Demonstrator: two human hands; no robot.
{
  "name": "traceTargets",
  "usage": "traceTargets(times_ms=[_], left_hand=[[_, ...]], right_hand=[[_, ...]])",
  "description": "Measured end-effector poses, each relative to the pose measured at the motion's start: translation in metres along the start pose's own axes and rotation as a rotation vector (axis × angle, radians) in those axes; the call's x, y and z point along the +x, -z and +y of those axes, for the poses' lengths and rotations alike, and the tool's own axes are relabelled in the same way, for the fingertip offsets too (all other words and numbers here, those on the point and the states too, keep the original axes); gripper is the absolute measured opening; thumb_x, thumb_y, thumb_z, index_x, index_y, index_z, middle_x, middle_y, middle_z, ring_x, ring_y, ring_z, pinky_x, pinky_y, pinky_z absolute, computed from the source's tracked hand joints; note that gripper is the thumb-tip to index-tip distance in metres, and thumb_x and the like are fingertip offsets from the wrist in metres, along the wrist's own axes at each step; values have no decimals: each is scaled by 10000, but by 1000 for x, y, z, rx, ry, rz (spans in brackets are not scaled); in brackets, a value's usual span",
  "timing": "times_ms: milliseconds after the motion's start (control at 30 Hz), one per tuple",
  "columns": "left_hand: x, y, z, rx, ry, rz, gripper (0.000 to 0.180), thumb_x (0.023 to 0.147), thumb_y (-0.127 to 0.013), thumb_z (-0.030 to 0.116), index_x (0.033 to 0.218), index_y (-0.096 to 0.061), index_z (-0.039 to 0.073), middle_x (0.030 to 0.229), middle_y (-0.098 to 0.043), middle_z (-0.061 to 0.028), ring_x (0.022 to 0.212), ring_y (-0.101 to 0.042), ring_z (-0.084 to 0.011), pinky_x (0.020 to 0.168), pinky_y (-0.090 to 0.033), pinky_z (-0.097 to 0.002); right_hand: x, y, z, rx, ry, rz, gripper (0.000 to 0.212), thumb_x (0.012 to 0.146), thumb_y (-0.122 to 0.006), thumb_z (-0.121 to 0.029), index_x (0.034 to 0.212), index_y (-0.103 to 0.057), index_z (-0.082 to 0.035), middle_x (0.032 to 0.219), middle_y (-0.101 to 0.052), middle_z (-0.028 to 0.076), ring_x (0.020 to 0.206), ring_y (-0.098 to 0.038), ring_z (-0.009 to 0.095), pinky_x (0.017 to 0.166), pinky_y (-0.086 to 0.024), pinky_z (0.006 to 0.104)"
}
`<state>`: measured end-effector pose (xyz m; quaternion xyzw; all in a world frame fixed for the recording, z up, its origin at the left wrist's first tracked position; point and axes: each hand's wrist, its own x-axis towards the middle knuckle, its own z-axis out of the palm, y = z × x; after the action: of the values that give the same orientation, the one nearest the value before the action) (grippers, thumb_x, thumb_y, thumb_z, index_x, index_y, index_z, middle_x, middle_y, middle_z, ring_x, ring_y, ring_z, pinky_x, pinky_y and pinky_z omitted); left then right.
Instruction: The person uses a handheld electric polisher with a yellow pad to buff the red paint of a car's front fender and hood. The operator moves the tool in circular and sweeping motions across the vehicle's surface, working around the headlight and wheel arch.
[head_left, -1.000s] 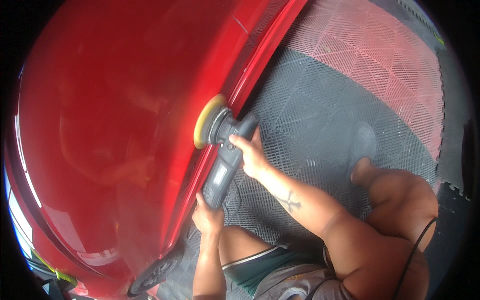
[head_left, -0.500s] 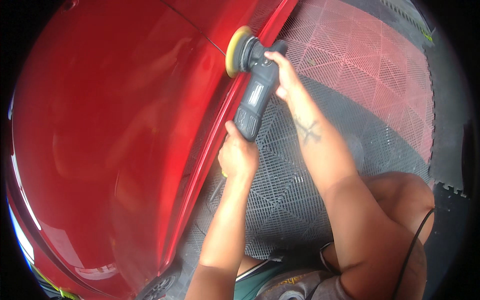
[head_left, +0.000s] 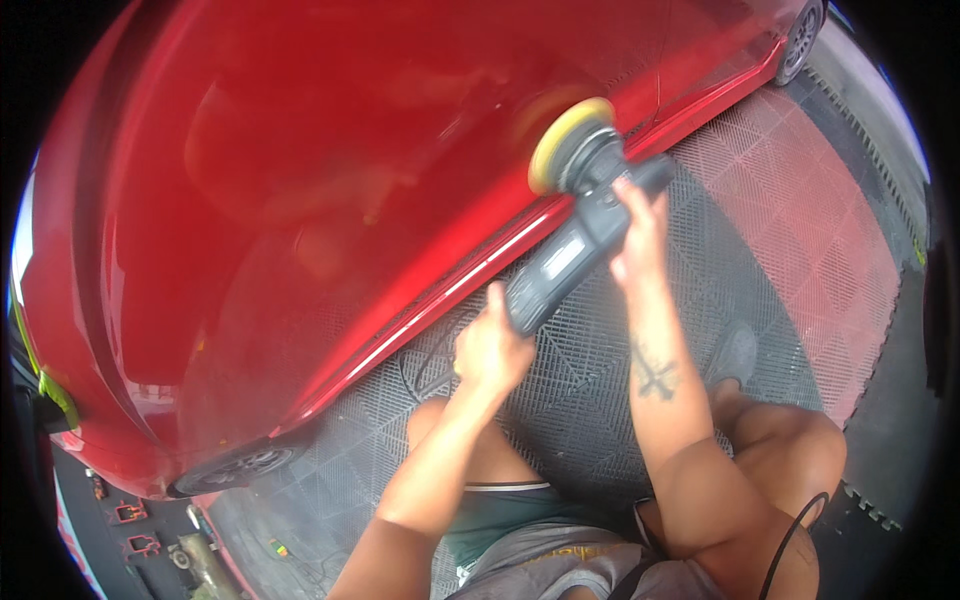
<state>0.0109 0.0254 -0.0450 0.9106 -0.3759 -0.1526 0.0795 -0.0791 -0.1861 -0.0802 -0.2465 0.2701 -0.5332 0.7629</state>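
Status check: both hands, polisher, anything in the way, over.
Left hand gripping rear of polisher, right hand holding near its head. Yellow pad facing side of red car, contact unclear. Nothing visible between them.

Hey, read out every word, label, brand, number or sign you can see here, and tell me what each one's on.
Handheld car polisher: white rectangular label on its dark body, too blurred to read.
Grey shirt: yellow lettering across the front, too creased and small to read reliably.
No other lettering or numbers can be made out.
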Motion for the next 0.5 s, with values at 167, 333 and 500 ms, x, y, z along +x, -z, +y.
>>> traceTargets(times_ms=[167, 333, 500], left_hand=[[-57, 18, -112, -81, 37, 205, 766, 808, -846, 142, 1485, -487, 122, 1038, -792, -269, 975, -774, -508, 878, -618, -599], [-92, 62, -214, -254, -99, 322, 704, 789, -846, 62, 1417, -532, 92, 1093, -800, -268, 1037, -787, -477, 887, -636, -531], [-114, 76, -264, -494, -73, 270, 682, 784, -839, 34, 1399, -548, 65, 1172, -806, -206, 1119, -803, -361, 972, -620, -446]], right_hand=[[-99, -69, 45, 55, 15, -169, 754, 949, -828, -102, 1540, -362, -61, 1311, -586, 117, 1120, -663, 212, 998, -599, 419], [-201, -129, 65, -52, 67, -416, 890, 965, -836, -115, 1576, -192, -50, 1344, -576, 164, 1181, -666, 229, 1018, -593, 411], [-247, -157, 88, -341, 181, -515, 1135, 941, -883, -193, 1644, -12, -7, 1490, -497, 249, 1345, -595, 306, 1167, -485, 499]])
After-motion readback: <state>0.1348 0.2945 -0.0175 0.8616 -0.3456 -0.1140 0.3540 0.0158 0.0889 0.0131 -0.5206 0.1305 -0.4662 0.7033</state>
